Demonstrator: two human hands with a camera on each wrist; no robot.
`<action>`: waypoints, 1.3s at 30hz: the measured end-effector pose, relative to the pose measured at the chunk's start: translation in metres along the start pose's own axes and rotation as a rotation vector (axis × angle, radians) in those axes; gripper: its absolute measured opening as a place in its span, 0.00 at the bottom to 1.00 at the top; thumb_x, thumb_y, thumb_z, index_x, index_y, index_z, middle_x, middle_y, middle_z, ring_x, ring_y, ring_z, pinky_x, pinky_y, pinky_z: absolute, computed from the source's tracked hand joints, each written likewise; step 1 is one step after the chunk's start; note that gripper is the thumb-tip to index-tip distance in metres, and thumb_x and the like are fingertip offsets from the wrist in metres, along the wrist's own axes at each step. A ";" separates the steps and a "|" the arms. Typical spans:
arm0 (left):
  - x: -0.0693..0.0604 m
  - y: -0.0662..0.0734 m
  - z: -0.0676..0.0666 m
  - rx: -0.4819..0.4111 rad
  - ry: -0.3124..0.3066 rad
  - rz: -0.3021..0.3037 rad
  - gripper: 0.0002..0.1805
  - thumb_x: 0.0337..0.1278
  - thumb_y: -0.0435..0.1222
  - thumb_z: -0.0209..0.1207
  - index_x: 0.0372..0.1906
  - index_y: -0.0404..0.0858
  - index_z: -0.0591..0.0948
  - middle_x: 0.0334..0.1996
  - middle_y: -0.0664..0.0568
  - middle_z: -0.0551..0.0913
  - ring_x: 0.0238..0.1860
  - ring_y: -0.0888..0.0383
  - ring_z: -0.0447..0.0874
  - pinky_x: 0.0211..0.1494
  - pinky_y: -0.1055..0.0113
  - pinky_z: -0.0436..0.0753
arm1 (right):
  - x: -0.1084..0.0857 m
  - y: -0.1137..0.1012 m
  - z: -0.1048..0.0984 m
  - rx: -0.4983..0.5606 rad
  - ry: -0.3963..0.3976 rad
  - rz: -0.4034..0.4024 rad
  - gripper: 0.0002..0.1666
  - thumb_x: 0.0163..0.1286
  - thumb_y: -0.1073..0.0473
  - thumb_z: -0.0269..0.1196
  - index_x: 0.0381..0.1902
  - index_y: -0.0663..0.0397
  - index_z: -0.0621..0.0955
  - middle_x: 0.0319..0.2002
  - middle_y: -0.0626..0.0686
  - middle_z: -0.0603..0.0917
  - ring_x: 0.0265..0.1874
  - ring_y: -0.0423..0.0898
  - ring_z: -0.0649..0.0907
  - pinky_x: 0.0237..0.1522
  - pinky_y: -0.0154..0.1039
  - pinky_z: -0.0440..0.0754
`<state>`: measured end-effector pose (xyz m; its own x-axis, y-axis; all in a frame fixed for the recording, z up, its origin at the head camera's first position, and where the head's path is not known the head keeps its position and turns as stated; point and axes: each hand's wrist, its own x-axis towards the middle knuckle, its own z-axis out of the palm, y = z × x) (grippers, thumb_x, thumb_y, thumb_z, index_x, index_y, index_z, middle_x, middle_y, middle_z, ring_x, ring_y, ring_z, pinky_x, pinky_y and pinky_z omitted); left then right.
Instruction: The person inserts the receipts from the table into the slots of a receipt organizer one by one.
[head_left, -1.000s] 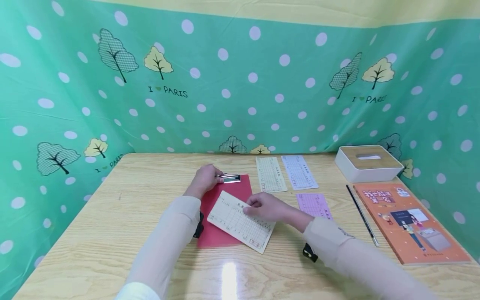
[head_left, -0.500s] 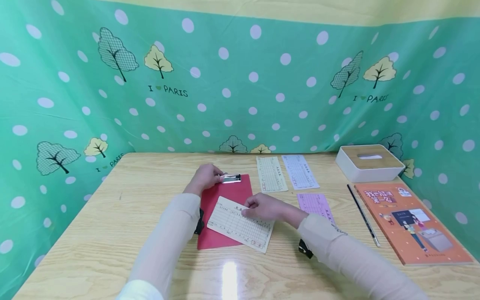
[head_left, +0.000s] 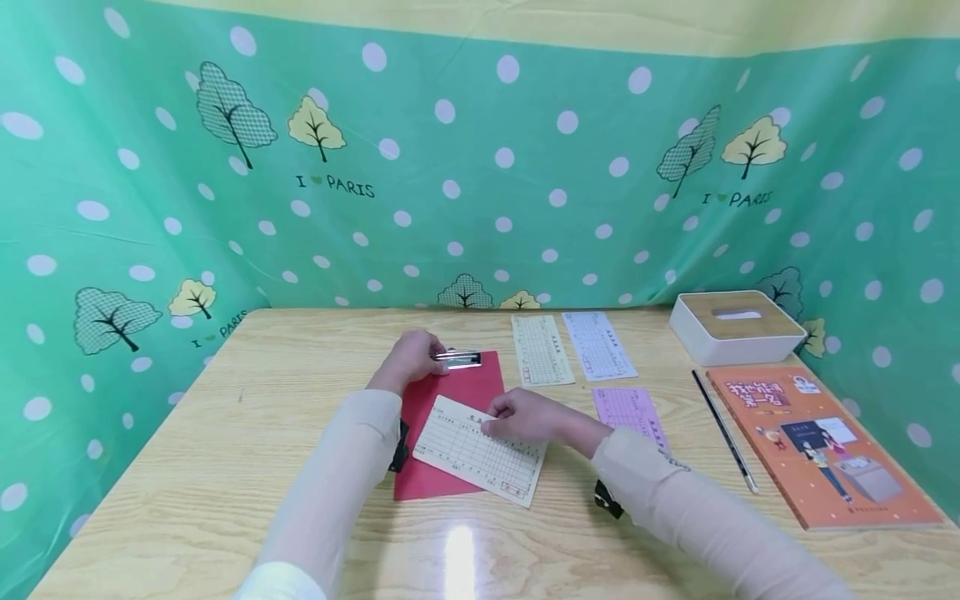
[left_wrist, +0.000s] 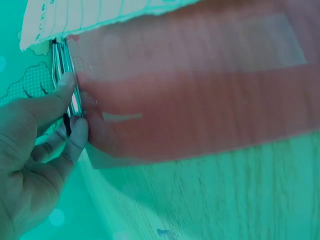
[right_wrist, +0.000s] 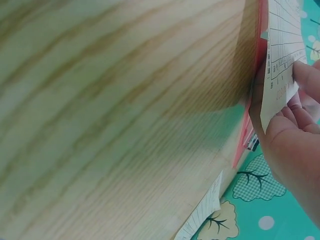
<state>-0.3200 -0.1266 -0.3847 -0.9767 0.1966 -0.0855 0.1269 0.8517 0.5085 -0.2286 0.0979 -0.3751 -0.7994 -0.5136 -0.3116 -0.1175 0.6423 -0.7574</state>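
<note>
A red clipboard (head_left: 427, 482) lies on the wooden table, its metal clip (head_left: 462, 359) at the far edge. My left hand (head_left: 408, 360) pinches that clip at its left end; in the left wrist view, thumb and fingers of the hand (left_wrist: 40, 145) are around the clip (left_wrist: 75, 97). My right hand (head_left: 528, 415) holds a cream printed slip (head_left: 476, 450) by its upper edge, tilted over the clipboard's lower right part. The right wrist view shows the slip (right_wrist: 280, 75) between thumb and fingers of the hand (right_wrist: 295, 140), with the red board (right_wrist: 245, 135) behind it.
Behind and right lie a pale yellow slip (head_left: 542, 350), a bluish slip (head_left: 600, 346) and a purple slip (head_left: 628, 410), partly behind my right sleeve. Farther right are a pencil (head_left: 723, 429), an orange book (head_left: 817, 450) and a white tissue box (head_left: 735, 346) with a wooden lid.
The cream slip in my right hand has turned slightly and shifted a little left and flatter over the clipboard. My left hand remains at the clip.
</note>
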 end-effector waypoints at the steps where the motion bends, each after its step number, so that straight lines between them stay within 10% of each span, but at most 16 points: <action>1: 0.000 0.000 0.000 0.007 0.002 0.001 0.15 0.59 0.32 0.71 0.50 0.31 0.86 0.47 0.41 0.86 0.48 0.47 0.82 0.57 0.56 0.80 | 0.000 0.000 0.000 0.004 -0.002 0.000 0.07 0.74 0.56 0.64 0.37 0.51 0.84 0.31 0.50 0.82 0.32 0.45 0.78 0.40 0.39 0.74; 39: -0.014 0.001 -0.002 -0.056 -0.030 0.019 0.09 0.57 0.31 0.71 0.44 0.34 0.89 0.42 0.44 0.87 0.45 0.50 0.81 0.53 0.57 0.80 | -0.003 -0.007 0.000 -0.094 -0.057 0.013 0.14 0.61 0.57 0.76 0.40 0.50 0.82 0.34 0.49 0.80 0.37 0.46 0.76 0.42 0.41 0.71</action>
<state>-0.3068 -0.1293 -0.3809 -0.9685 0.2278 -0.1001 0.1350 0.8191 0.5576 -0.2255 0.0949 -0.3693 -0.7669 -0.5345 -0.3552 -0.1644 0.6986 -0.6964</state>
